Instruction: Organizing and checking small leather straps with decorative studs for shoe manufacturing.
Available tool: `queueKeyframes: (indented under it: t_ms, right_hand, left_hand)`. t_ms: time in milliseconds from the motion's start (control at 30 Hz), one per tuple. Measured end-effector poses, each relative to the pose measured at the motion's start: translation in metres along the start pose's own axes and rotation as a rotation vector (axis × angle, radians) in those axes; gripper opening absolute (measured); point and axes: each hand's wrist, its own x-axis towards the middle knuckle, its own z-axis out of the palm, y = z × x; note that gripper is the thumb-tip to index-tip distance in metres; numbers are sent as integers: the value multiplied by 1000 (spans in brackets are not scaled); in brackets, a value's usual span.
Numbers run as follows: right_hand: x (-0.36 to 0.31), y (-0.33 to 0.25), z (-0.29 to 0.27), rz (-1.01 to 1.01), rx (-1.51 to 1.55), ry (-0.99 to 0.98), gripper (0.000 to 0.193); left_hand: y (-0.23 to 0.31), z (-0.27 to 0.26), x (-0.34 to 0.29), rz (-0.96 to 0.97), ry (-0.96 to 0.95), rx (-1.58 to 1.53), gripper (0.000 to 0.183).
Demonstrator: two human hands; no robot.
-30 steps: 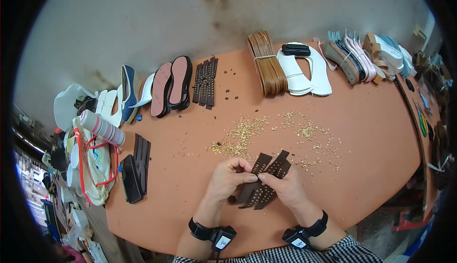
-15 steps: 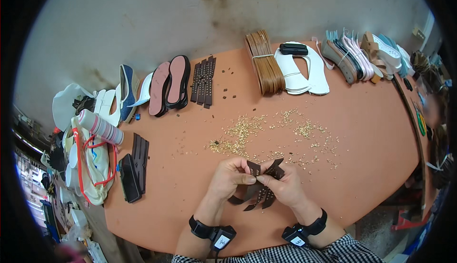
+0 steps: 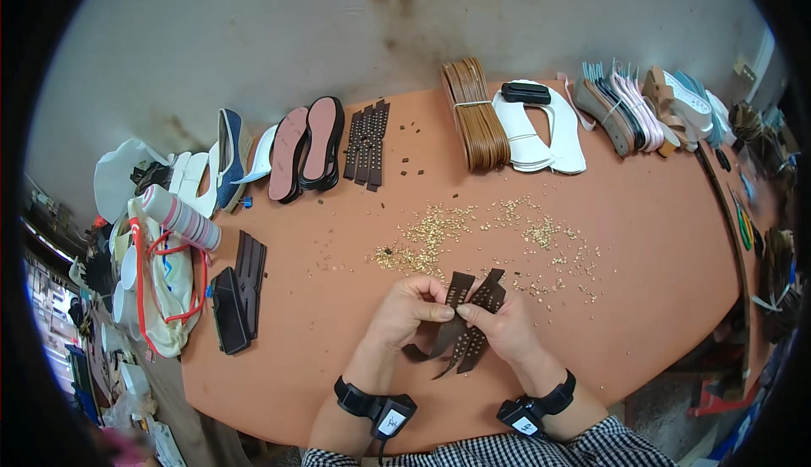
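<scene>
Dark brown strips, slender and curved; pale studs in rows.

Soft, moderately bright light spreads evenly over the orange-brown tabletop, glinting on loose gold-coloured studs. The dark brown straps look fairly sharp. Bluish-white glare washes out the left edge. Fisheye distortion bows the tabletop's outline; black vignetting surrounds the view, and clutter at right blurs.
</scene>
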Motion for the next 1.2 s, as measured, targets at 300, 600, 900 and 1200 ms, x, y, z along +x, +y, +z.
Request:
queueKeyframes:
  t_ms: [300, 600, 900, 1200]
  right_hand:
    - [3, 2, -3, 73, 194, 20, 10]
    - [8, -12, -3, 187, 338, 147, 15]
    - [13, -22, -28, 270, 377, 115, 13]
    - [12, -19, -22, 267, 361, 168, 13]
  left_hand:
    - [0, 4, -2, 68, 50, 172, 15]
    - [29, -8, -9, 110, 144, 208, 15]
    - [27, -27, -12, 54, 287, 985, 12]
    - [22, -15, -1, 407, 341, 1477, 12]
